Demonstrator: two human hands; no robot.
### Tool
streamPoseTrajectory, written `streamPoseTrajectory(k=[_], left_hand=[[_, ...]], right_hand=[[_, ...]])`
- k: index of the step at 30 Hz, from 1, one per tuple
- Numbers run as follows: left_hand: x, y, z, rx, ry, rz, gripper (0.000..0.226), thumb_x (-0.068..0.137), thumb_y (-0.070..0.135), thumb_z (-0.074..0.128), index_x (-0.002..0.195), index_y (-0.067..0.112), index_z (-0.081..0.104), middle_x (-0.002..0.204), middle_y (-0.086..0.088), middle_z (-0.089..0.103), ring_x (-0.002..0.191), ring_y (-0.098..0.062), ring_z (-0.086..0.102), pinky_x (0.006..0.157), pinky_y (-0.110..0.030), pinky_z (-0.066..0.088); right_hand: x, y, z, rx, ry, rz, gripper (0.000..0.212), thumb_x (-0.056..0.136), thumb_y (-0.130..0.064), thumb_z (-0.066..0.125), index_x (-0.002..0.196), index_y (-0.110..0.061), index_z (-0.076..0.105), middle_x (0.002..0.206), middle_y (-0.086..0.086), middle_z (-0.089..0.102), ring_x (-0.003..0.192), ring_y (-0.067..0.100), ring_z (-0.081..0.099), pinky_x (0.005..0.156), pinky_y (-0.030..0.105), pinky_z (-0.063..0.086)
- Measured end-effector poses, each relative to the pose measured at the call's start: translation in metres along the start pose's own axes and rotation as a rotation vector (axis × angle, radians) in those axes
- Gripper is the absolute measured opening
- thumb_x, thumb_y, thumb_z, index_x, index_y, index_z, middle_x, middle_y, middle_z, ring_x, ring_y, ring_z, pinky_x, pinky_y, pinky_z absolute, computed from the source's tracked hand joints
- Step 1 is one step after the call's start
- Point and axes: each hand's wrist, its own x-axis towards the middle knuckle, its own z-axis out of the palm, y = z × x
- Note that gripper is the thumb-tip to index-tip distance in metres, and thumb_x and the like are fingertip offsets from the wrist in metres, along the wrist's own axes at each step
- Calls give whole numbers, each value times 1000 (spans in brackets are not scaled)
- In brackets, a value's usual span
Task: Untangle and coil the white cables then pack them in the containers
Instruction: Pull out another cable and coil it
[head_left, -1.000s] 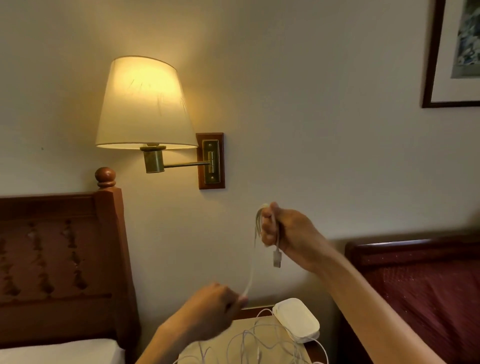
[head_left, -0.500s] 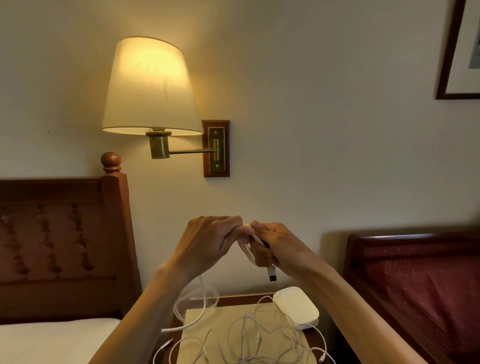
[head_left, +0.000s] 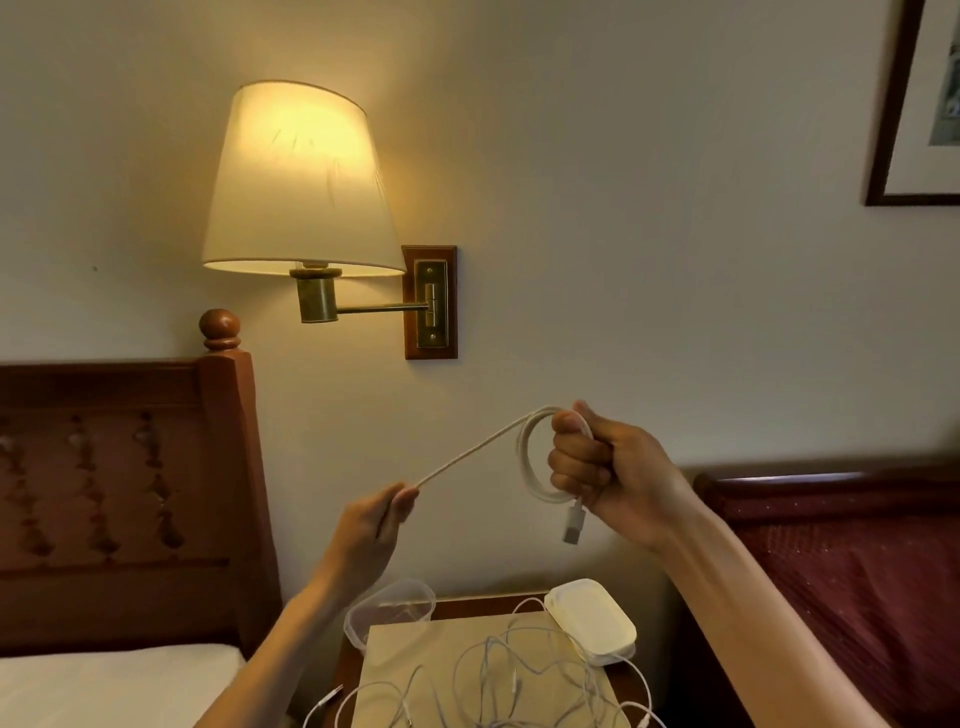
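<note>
My right hand (head_left: 602, 470) grips a small coil of white cable (head_left: 530, 462) in front of the wall, with the USB plug (head_left: 573, 525) hanging below the fist. A straight stretch of the same cable runs down-left to my left hand (head_left: 376, 525), which pinches it between thumb and fingers. Below, a tangle of white cables (head_left: 498, 686) lies on a beige mat (head_left: 395, 654) on the nightstand. A clear open container (head_left: 389, 613) stands at the mat's back left, a white lidded container (head_left: 592, 626) at its back right.
A lit wall lamp (head_left: 296, 182) hangs above left of my hands. A wooden headboard (head_left: 124, 493) and white bedding (head_left: 114, 686) are on the left, a dark red bed (head_left: 857, 582) on the right. A framed picture (head_left: 919, 104) hangs top right.
My hands met in front of the wall half a second ago; now the left hand has pulled away down-left, drawing the cable taut. The coil in my right hand has grown.
</note>
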Motion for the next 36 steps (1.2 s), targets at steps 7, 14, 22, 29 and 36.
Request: streamPoseTrajectory(k=[7, 14, 22, 29, 36], left_hand=[[-23, 92, 12, 315, -814, -65, 31, 97, 47, 44, 77, 31, 61, 68, 9, 62, 70, -15, 59, 68, -32, 49], [40, 135, -39, 215, -126, 380, 30, 100, 41, 41, 80, 25, 56, 55, 12, 49, 48, -8, 49, 47, -23, 40], [40, 117, -16, -195, -10, 117, 30, 95, 40, 52, 80, 16, 62, 67, 5, 58, 59, -14, 51, 54, -26, 42], [3, 86, 11, -500, -172, -137, 18, 95, 11, 54, 98, 15, 72, 78, -6, 67, 70, -18, 63, 66, -25, 54], [7, 102, 9, -605, -28, -419, 18, 86, 2, 66, 97, 13, 75, 91, -6, 77, 89, -20, 73, 79, -25, 58]], right_hand=[[20, 21, 9, -618, 273, -209, 41, 107, -31, 26, 78, -14, 48, 52, -9, 33, 47, 9, 29, 49, 22, 30], [3, 44, 20, -911, 77, -116, 41, 105, -33, 30, 77, -14, 52, 57, -6, 48, 54, 10, 45, 56, 18, 42], [1, 33, 29, -578, 37, 44, 45, 107, -30, 26, 74, -13, 52, 56, -4, 34, 50, 9, 27, 48, 21, 26], [3, 28, 17, -349, 105, 92, 47, 107, -25, 27, 66, -15, 49, 50, -5, 30, 44, 10, 22, 44, 23, 22], [4, 38, 11, -239, 114, 137, 49, 106, -24, 26, 64, -15, 49, 55, -2, 24, 49, 11, 16, 49, 26, 17]])
